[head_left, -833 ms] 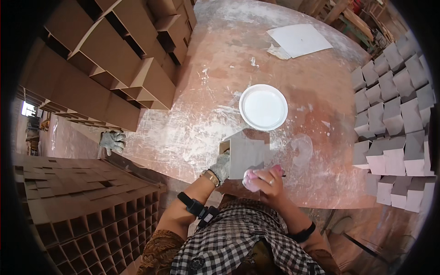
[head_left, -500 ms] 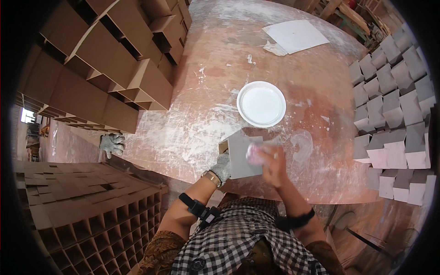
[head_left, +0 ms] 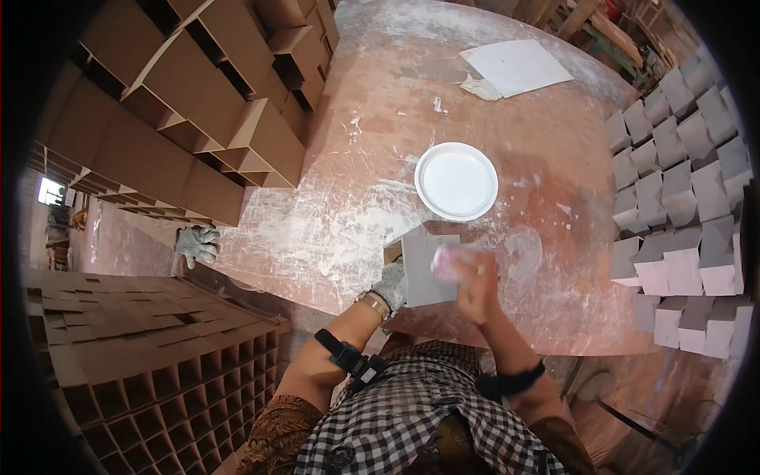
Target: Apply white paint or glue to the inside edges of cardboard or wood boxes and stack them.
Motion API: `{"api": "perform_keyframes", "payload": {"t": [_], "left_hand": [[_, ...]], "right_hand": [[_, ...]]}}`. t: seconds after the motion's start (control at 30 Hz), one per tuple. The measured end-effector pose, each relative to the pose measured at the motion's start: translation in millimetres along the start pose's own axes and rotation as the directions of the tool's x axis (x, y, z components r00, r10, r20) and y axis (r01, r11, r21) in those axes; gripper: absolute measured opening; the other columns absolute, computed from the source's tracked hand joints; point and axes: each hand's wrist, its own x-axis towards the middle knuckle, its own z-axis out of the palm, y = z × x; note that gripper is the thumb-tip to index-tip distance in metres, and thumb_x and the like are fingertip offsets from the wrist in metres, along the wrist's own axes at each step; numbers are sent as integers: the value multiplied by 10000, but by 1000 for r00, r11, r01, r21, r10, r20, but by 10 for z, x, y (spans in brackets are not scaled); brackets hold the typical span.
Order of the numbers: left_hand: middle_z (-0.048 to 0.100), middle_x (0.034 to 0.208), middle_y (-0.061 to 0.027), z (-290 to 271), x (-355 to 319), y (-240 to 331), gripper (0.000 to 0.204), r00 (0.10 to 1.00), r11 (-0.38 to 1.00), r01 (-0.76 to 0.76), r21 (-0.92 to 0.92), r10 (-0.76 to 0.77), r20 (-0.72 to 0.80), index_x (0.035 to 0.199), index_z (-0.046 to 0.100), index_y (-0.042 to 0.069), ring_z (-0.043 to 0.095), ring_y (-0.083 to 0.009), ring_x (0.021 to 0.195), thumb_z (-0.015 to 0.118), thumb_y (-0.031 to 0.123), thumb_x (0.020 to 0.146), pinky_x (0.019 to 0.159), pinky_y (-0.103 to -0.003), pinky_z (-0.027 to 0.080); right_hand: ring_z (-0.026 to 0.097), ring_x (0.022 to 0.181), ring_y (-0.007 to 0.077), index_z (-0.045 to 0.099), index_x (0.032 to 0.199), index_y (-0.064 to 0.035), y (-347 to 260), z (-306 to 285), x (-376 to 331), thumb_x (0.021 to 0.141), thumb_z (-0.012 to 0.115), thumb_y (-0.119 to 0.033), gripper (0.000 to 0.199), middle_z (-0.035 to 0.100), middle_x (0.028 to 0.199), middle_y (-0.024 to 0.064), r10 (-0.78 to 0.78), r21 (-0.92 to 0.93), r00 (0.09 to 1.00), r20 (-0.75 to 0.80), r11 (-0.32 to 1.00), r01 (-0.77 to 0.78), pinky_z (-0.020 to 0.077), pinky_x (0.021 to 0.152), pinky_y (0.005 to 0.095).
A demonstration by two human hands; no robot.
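Observation:
A small cardboard box (head_left: 426,289) with a smooth grey outer face is tilted at the near edge of the table. My left hand (head_left: 389,286), in a grey knit glove, holds it from its open left side, with the fingers mostly hidden in the box. My bare right hand (head_left: 477,291) pinches a pinkish-white wad (head_left: 445,263), cloth or sponge, against or just over the grey face; motion blurs it. Beyond the box sits a round white plastic dish (head_left: 457,182) with white stuff inside.
Brown open cardboard boxes (head_left: 186,95) are stacked at the left, with more brown boxes (head_left: 158,340) below. Grey-coated boxes (head_left: 673,190) are piled at the right. A spare glove (head_left: 198,244) lies at the table's left corner. White sheet (head_left: 518,67) lies at the far side.
My right hand and the wad have shifted slightly right across the box's grey face. The left hand still holds the box; the whole view has moved a little.

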Motion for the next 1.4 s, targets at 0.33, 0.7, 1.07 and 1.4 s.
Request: {"api": "perform_keyframes", "payload": {"t": [0.33,0.7,1.07,1.4], "left_hand": [[497,1293,-114,-222,-128,708,392,996,972,21,234,-40,79,1292,451,96,486,-211,1166,488,259,937,975,-312,406],[472,1335,-77,-78,-51,274,385,996,968,-90,235,92,1,1322,428,110,451,-173,1210,434,223,954,1005,-309,382],[518,1291,-96,-597,-257,-11,404,865,256,-351,901,458,207,1321,453,109,510,-200,1155,431,245,941,956,-351,422],[609,1115,-173,-502,-203,-37,391,845,784,-311,538,487,-221,1155,594,85,590,-317,1026,535,326,852,851,-423,481]], "right_hand": [[593,942,325,641,1014,-77,158,142,462,681,521,47,375,629,1043,121,118,166,993,-3,979,-116,443,843,409],[594,958,304,623,967,-49,-603,-243,-387,689,495,44,319,624,1032,119,-33,332,978,205,943,-38,467,781,397],[595,1017,249,532,1180,-29,-97,-494,-1057,915,539,-157,294,591,1138,99,839,893,307,449,-429,-133,496,875,393],[625,873,305,509,1179,33,-205,-313,-794,918,530,-241,379,615,1031,170,751,782,218,623,-591,-200,537,764,415]]}}
